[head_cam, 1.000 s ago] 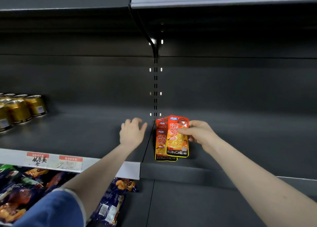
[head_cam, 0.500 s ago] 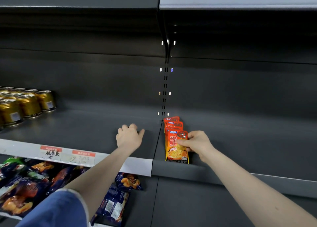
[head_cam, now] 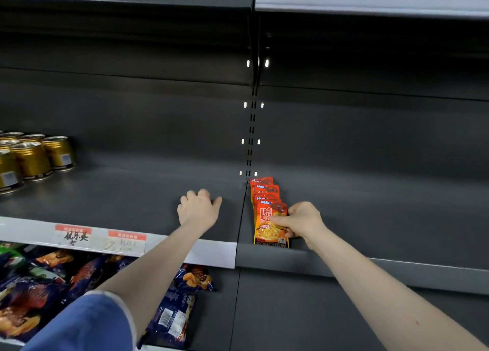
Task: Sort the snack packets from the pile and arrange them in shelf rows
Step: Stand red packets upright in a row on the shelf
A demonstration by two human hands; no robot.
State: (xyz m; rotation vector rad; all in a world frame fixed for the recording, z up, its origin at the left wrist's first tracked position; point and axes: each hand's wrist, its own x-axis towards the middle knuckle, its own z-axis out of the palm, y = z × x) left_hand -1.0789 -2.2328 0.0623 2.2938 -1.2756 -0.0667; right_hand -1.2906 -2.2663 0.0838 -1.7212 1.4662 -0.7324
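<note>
1. The right hand [head_cam: 301, 222] pinches the front orange snack packet [head_cam: 270, 225] by its right edge, thumb on the printed face and the other fingers curled behind it.
2. That packet stands upright at the front lip of the dark shelf [head_cam: 397, 218], its lower edge just behind the lip.
3. Directly behind the held packet, farther from the right hand toward the back wall, a row of matching orange packets [head_cam: 263, 189] stands one behind the other, overlapping, with only their red tops showing.
4. The row runs just right of the seam between the two shelf sections, which lies between the two hands.
5. The left hand [head_cam: 198, 209] rests palm down on the left shelf section, fingers loosely curled, thumb out toward the seam, holding nothing.
6. Far to the left of the left hand, a cluster of gold cans [head_cam: 34, 157] stands on the same shelf level.
7. Below the left forearm, a white price strip [head_cam: 127, 242] with red-topped labels edges the shelf.
8. Under it, dark blue snack bags [head_cam: 172, 305] lie piled on the lower shelf, beside the blue sleeve [head_cam: 87, 324].
</note>
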